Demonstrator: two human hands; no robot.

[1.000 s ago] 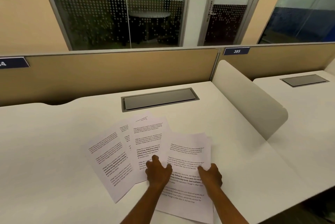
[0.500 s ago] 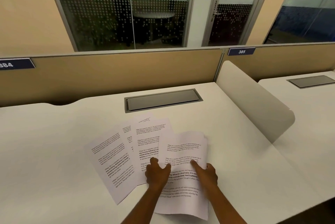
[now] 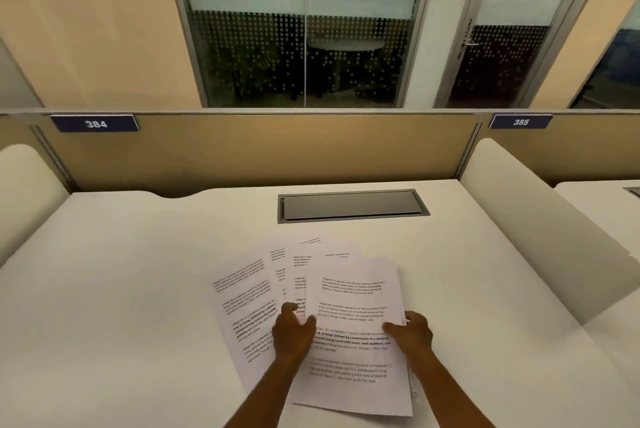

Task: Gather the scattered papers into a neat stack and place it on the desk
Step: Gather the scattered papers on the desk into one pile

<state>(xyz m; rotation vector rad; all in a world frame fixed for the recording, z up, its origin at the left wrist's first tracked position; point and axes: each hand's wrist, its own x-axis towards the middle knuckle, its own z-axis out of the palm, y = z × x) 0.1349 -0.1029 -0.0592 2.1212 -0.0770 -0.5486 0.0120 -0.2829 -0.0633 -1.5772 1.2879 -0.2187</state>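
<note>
- The white desk (image 3: 138, 289) carries everything: a grey cable hatch (image 3: 351, 206) is let into it near the back edge, and curved white dividers (image 3: 540, 219) close off the sides.
- The printed papers (image 3: 249, 306) lie fanned across the middle of the desk toward the front edge, overlapping, with the leftmost sheets skewed away to the left.
- The top sheet (image 3: 353, 289) sits squarest at the right of the fan, its lower edge reaching almost to the desk's front edge, with several sheet edges showing beneath it on the right.
- The left hand (image 3: 292, 332) lies flat, fingers spread, over the seam where the top sheet overlaps the skewed ones.
- The right hand (image 3: 412, 332) pinches the right edge of the pile, thumb on top and fingers tucked out of sight beneath.
- To do this step well, I would say the right hand should anchor that edge while the left sweeps the fanned sheets rightward under the top one, pressing lightly so nothing creases.
- The risk, as I judge it, is the bottom left sheet staying behind; it needs a flat palm.
</note>
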